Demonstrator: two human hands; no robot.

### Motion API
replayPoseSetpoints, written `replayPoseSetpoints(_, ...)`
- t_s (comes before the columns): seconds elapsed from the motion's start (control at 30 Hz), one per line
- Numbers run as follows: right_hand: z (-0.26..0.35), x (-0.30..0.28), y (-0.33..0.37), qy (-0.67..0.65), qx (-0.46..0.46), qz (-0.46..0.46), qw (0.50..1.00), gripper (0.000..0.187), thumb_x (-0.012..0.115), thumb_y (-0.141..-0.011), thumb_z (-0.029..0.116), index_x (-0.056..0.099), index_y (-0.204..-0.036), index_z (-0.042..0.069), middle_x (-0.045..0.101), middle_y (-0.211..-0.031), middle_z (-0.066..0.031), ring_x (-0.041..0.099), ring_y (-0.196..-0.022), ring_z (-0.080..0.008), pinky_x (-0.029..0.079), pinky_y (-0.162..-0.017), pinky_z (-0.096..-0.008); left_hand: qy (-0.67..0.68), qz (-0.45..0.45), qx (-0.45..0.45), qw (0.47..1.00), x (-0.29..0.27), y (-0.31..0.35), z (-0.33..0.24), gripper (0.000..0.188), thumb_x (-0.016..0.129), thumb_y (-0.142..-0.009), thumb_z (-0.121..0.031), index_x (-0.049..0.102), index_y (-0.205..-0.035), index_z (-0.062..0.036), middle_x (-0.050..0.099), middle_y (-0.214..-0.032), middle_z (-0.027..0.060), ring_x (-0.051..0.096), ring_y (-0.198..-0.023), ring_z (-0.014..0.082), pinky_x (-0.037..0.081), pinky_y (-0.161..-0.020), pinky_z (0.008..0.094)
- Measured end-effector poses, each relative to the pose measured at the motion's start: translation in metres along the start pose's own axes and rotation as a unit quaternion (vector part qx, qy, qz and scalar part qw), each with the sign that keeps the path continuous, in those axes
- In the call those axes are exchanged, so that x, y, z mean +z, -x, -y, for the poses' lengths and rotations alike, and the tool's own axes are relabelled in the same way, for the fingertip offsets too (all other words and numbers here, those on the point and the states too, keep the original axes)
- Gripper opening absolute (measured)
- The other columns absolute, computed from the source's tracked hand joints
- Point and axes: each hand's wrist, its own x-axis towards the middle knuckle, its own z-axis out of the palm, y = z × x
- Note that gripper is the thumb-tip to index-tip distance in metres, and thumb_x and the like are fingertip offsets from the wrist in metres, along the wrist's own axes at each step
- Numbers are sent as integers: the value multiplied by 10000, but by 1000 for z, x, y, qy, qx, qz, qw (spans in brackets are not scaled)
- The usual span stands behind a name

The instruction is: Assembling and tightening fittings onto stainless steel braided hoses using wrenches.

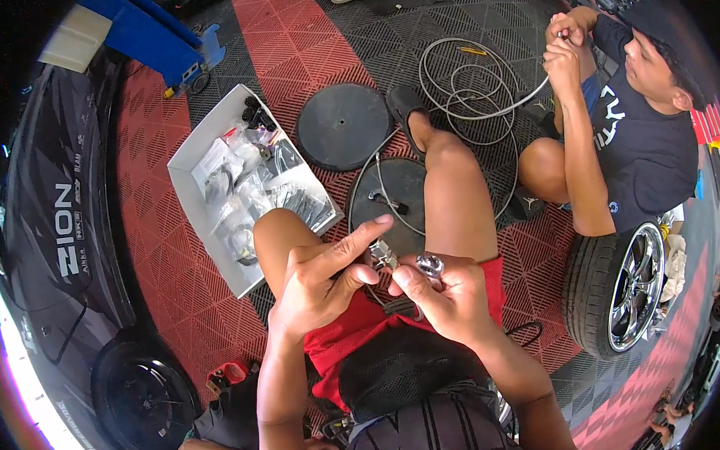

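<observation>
While both hands pinch it, the small metal fitting (428,265) gleams chrome.

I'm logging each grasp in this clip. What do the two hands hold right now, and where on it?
Both pinch a small shiny metal fitting: left hand at its left end, right hand under its round end.

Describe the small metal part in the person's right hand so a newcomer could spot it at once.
Start at the red shorts low in the centre. Just above, the right hand pinches a shiny metal fitting. It is the only rounded chrome piece there; the left hand holds a duller part.
</observation>
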Motion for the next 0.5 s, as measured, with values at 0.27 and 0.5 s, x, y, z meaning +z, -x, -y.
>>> replayPoseSetpoints(0.27,-7,7,-4,75,-90,-31,993,161,630,-931,137,690,-944,-12,671,-713,-57,552,-537,-79,422,-486,-245,-12,7,-15,1000,0,-2,-7,483,704,-837,-114,587,-1303,-66,695,-811,154,599,-549,218,491,-564,323)
replayPoseSetpoints(0.5,-6,7,-1,13,-34,-7,999,214,592,-962,167,648,-1036,-26,660,-737,-71,617,-618,-111,493,-561,-266,-1,44,-49,998,-8,-5,-4,487,691,-848,-97,577,-1321,-91,693,-802,119,606,-580,190,504,-600,302)
